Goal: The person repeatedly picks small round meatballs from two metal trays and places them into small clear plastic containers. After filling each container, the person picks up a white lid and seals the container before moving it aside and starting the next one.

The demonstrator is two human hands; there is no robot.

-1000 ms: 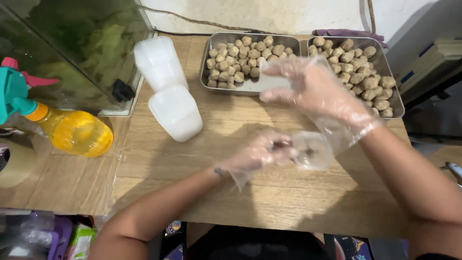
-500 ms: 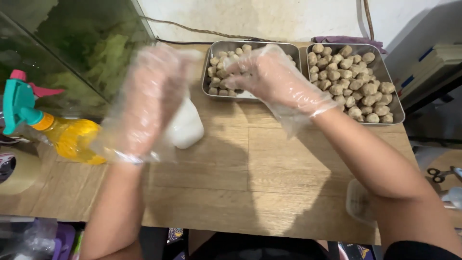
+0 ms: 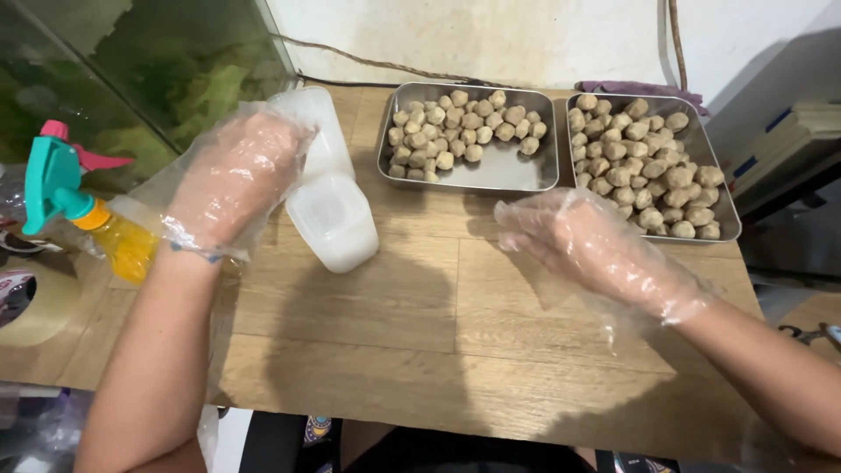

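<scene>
My left hand (image 3: 232, 180), in a loose clear plastic glove, hovers with its grip apart and empty over the stack of white plastic containers (image 3: 328, 188) lying on their side at the far left of the table (image 3: 420, 324); I cannot tell whether the fingertips touch the stack. My right hand (image 3: 583, 245), gloved the same way, hangs open and empty above the bare wood, just near of the two steel trays. The left tray (image 3: 517, 171) is about half covered with brown meatballs (image 3: 455, 131), the right tray (image 3: 723, 197) nearly full. The risks I judge from here: the glove is baggy, so a container could slide out of a weak pinch, or two nested ones could come up together and drop apart over the table. The stack lies close to the left tray — a careless pull might knock it into the rim and send meatballs rolling. At the far left a spray bottle (image 3: 105, 236) with yellow liquid lies beside my left wrist, and a sweep of the forearm could shove it off the table's edge
</scene>
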